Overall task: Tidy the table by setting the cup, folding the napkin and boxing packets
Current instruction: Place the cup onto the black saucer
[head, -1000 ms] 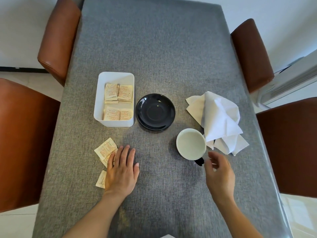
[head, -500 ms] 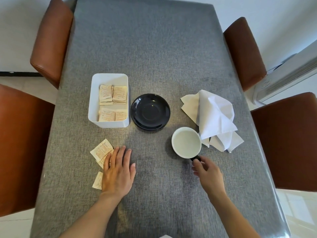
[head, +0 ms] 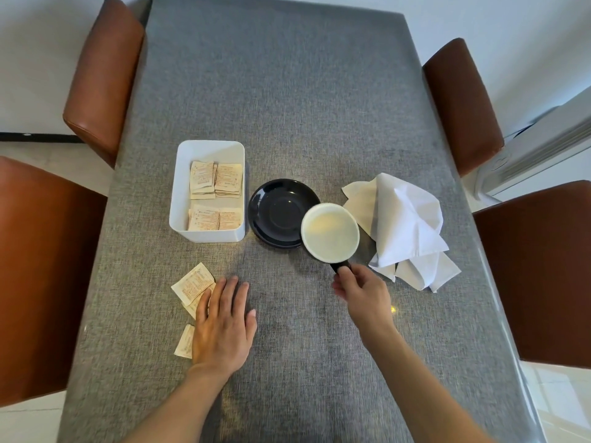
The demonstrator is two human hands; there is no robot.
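You are looking down on a long table [head: 287,91] under a grey woven cloth; four brown leather chairs flank it, two on each side: a far left chair [head: 102,78], a near left chair [head: 41,276], a far right chair [head: 460,103] and a near right chair [head: 537,270]; behind them you see plain white walls [head: 38,43]; a dark skirting strip [head: 38,137] runs along the left wall; a white air-conditioning unit [head: 543,145] stands at the right; pale floor tiles [head: 556,401] catch even, soft light.

Head view, steeply down onto table [head: 319,91]
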